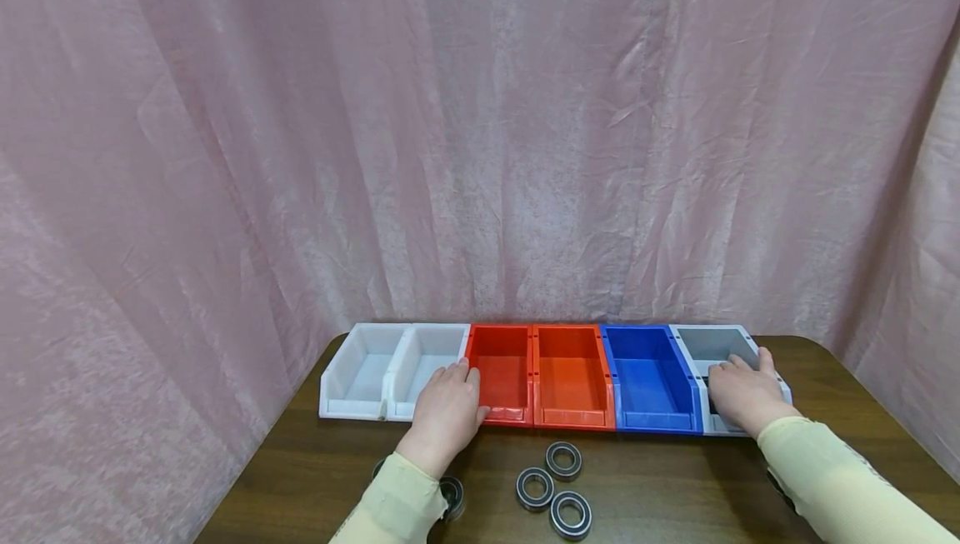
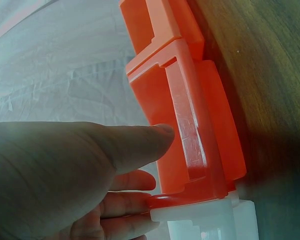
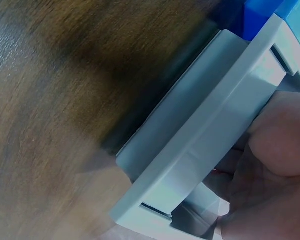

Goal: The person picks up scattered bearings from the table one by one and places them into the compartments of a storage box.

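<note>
A row of plastic bins stands on the table. My left hand [image 1: 447, 411] lies over the wall between the second white bin [image 1: 431, 334] and the red bin [image 1: 510, 416], fingers loosely extended. In the left wrist view its thumb [image 2: 145, 142] reaches over the red bin's opening. My right hand [image 1: 746, 390] is down in the grey bin [image 1: 712, 332] at the right end, one finger along its right wall. Its other fingers are bent and mostly hidden behind the bin's front lip [image 3: 205, 135]. A dark patch shows beside them; I cannot tell whether they hold it.
Three ball bearings, one farther back [image 1: 563, 461], one at left [image 1: 535, 489] and one nearest [image 1: 571, 516], lie before the bins. Another bearing [image 1: 453, 494] is partly behind my left sleeve. An orange bin [image 1: 573, 419] and a blue bin [image 1: 660, 421] stand mid-row. A pink curtain [image 1: 480, 136] hangs behind.
</note>
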`<act>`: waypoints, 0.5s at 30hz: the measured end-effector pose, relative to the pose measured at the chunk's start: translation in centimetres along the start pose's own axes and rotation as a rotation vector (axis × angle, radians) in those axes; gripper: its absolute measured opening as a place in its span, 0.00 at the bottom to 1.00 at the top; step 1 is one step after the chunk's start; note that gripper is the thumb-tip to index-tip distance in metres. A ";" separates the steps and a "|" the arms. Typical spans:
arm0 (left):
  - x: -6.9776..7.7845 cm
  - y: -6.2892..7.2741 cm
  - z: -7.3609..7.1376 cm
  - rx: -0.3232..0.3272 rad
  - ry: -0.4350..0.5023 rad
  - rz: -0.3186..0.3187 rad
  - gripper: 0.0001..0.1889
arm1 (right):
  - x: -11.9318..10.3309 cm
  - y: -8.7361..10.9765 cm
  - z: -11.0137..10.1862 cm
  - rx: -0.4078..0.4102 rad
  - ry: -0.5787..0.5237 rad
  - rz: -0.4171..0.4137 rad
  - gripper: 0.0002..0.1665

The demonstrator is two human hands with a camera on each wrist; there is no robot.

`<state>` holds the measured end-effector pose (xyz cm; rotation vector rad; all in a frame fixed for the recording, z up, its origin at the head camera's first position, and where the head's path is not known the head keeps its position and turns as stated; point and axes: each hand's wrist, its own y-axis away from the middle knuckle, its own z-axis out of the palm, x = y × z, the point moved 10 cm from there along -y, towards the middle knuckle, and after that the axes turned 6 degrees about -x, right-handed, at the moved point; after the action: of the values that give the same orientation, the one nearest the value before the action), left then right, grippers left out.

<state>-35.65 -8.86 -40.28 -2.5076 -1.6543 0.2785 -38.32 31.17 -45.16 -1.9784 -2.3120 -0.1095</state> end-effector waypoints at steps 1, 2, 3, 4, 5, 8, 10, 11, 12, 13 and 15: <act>0.0 0.0 0.0 0.004 -0.004 0.003 0.35 | -0.2 0.2 -0.3 -0.009 0.003 -0.005 0.14; 0.0 0.0 0.0 0.008 -0.008 0.006 0.34 | -0.4 0.4 -0.6 -0.018 0.008 -0.009 0.14; 0.0 0.0 0.0 0.011 -0.011 0.009 0.34 | -0.6 0.5 -0.8 -0.028 0.005 -0.007 0.15; 0.1 0.0 0.0 0.013 -0.014 0.011 0.34 | -0.7 0.6 -0.9 -0.035 0.004 -0.008 0.15; 0.1 0.0 0.0 0.015 -0.015 0.013 0.34 | -0.8 0.7 -1.0 -0.039 0.005 -0.009 0.15; 0.1 0.0 -0.1 0.017 -0.015 0.015 0.33 | -1.0 0.9 -1.5 -0.038 -0.002 -0.012 0.15; 0.1 0.0 -0.1 0.015 -0.009 0.012 0.33 | -1.1 0.9 -1.6 -0.036 -0.015 -0.014 0.14; 0.1 0.0 -0.2 0.013 -0.004 0.010 0.33 | -1.1 1.0 -1.7 -0.034 -0.019 -0.016 0.13; 0.1 0.0 -0.2 0.011 -0.002 0.008 0.33 | -1.1 1.0 -1.8 -0.032 -0.024 -0.019 0.13; 0.1 0.0 -0.2 0.009 0.001 0.006 0.33 | -1.0 1.1 -1.8 -0.029 -0.029 -0.022 0.14; 0.0 0.0 -0.2 0.007 0.006 0.002 0.33 | -0.9 1.2 -1.8 -0.022 -0.039 -0.028 0.17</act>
<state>-35.57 -8.84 -40.06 -2.5026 -1.6457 0.2757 -36.99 30.27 -43.51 -1.9755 -2.3734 -0.0998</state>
